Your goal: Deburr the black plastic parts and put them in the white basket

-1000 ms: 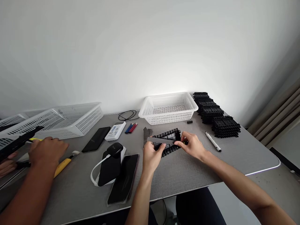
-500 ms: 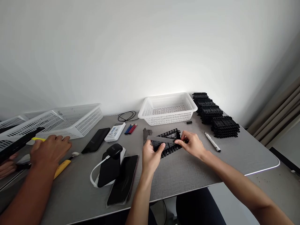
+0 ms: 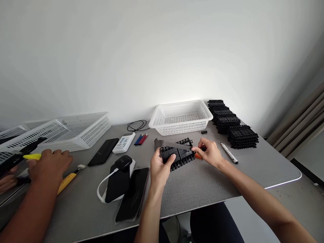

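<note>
Left hand (image 3: 160,168) with fingers clamped on one black toothed panel (image 3: 181,156) over the worktop (image 3: 197,189), right hand (image 3: 210,153) with fingers pinching one metal strip (image 3: 178,145), one white perforated basket (image 3: 181,128) beyond, four black stacks (image 3: 243,135) alongside

Nothing can be read for certain. Blue lettering on the white power bank (image 3: 124,143) is too small to make out, as are the faint mark on the black rounded block (image 3: 123,162) and the dark print on the white marker (image 3: 229,153).
</note>
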Motion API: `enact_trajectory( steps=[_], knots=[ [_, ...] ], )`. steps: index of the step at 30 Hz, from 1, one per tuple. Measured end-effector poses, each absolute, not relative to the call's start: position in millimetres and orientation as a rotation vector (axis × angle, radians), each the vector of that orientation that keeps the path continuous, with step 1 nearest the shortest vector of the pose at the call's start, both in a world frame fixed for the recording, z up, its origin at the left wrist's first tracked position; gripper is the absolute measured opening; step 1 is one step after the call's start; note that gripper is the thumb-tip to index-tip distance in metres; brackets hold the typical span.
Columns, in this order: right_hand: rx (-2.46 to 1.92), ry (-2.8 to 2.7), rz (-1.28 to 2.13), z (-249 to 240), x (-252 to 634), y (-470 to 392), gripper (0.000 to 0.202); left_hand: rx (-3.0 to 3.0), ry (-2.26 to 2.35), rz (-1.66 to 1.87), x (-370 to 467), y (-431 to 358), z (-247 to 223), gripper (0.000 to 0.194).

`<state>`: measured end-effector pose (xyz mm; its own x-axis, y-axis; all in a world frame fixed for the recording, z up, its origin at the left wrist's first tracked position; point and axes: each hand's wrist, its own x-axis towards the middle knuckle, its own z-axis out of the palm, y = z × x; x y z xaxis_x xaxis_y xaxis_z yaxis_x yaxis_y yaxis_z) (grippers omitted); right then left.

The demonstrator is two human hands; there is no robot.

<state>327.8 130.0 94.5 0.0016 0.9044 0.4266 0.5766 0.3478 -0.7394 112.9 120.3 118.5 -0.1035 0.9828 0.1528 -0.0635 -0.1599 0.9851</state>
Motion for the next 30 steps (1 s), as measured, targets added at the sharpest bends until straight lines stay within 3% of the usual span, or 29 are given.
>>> enact_trajectory(
  steps=[30],
  knots=[
    [-1.325, -1.48, 0.616, 95.7, 343.0, 140.0, 0.048, 1.12, 1.146, 1.471, 107.0, 120.4, 121.7, 0.043]
  ],
)
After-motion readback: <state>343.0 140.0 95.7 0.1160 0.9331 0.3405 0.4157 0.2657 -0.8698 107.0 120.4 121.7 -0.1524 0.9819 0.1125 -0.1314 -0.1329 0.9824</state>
